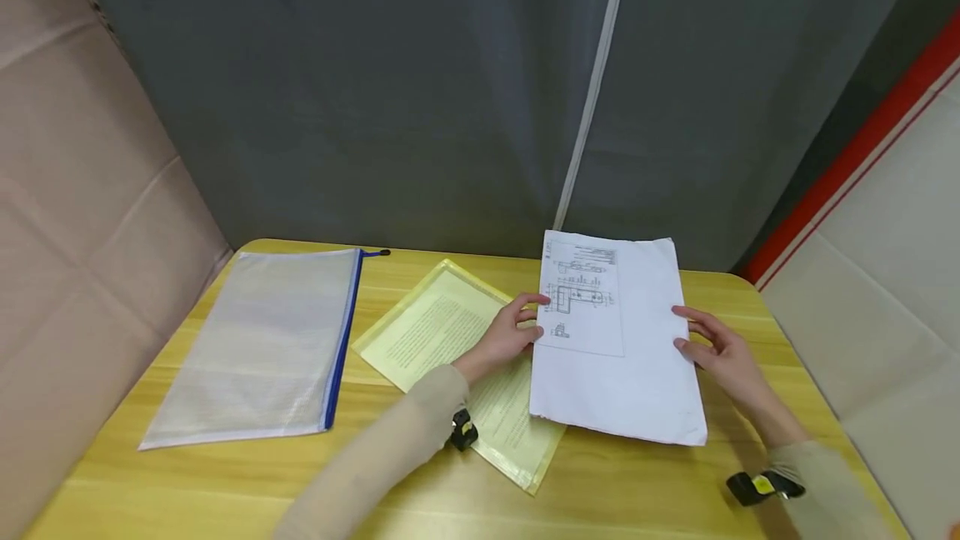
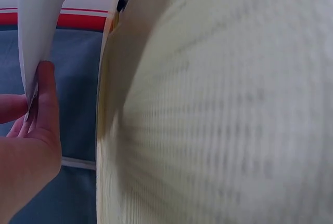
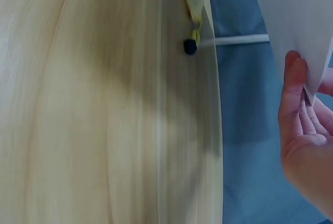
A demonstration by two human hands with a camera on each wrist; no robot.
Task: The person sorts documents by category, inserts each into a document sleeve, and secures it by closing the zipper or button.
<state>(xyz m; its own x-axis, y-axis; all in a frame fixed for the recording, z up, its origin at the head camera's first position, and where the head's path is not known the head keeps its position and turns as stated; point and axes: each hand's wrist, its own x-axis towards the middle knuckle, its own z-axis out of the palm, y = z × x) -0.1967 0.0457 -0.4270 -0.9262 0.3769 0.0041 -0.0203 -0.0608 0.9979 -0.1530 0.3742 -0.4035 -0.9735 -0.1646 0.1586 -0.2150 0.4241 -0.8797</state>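
Observation:
Both hands hold a sheaf of white paper (image 1: pixel 652 390) printed with a technical drawing, raised above the table. My left hand (image 1: pixel 504 338) pinches its left edge; in the left wrist view, thumb and fingers grip the paper (image 2: pixel 41 21) from both sides. At the opposite edge my right hand (image 1: pixel 723 361) pinches the sheets, as the right wrist view also shows, with fingers (image 3: pixel 293 86) against the paper (image 3: pixel 291 11). Under the left forearm lies a yellow zip pouch (image 1: pixel 442 315) with a printed page visible through it. The paper hides part of this pouch.
A clear mesh zip pouch (image 1: pixel 258 348) with a blue zipper edge lies on the left of the wooden table (image 1: pixel 225 490). A grey curtain (image 1: pixel 375 107) hangs behind the table's far edge. A white panel with a red band (image 1: pixel 862 157) stands at the right.

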